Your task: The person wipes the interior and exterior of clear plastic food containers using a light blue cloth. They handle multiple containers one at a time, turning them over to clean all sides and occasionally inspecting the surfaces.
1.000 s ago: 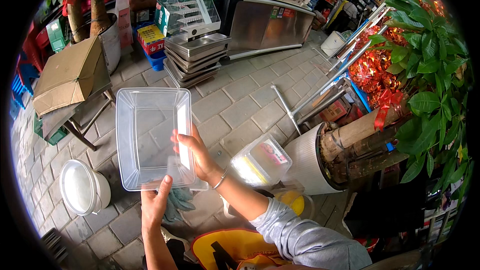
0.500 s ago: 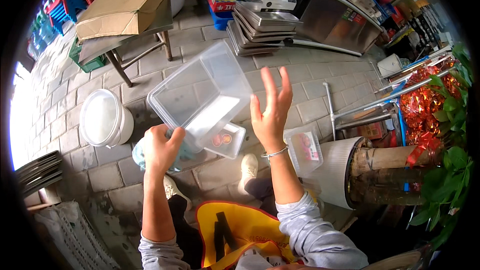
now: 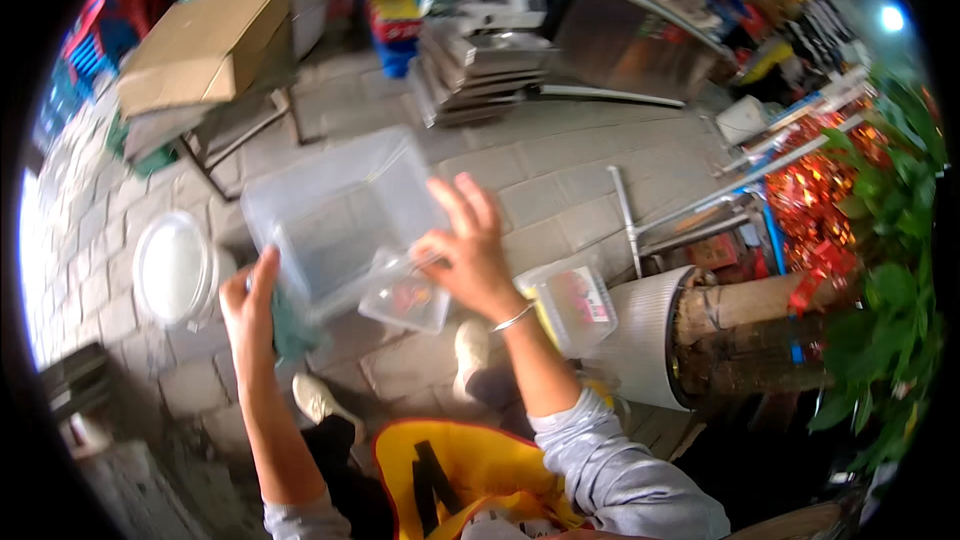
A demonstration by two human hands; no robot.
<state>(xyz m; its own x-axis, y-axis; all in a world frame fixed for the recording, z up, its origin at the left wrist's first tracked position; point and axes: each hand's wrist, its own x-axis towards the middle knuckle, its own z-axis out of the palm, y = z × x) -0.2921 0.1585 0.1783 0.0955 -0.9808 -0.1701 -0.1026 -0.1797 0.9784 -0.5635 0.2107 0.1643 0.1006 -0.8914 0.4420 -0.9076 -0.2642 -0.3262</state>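
A large clear plastic box [image 3: 340, 200] is held tilted in front of me above the paving, its inside showing. My left hand [image 3: 250, 305] grips its near left edge, thumb along the rim. At its right side my right hand [image 3: 470, 255] pinches the edge between thumb and forefinger, the other fingers raised; motion blurs this contact. Below the box, a smaller clear container [image 3: 408, 305] with a printed label lies on the ground, partly covered in view. A teal cloth [image 3: 295, 328] shows beside my left hand, partly hidden by the box.
A white bucket [image 3: 172, 268] stands at left. Another clear container [image 3: 575, 310] sits at right by a ribbed white pot [image 3: 645, 335]. Farther off are a cardboard box [image 3: 200, 45] on a small table and stacked metal trays [image 3: 480, 70]. Metal tubing [image 3: 625, 220] lies at right.
The box has come lower and left, turning its opening more toward me. My right hand has gone from spread and apart to pinching its edge. The whole view has shifted and blurred.
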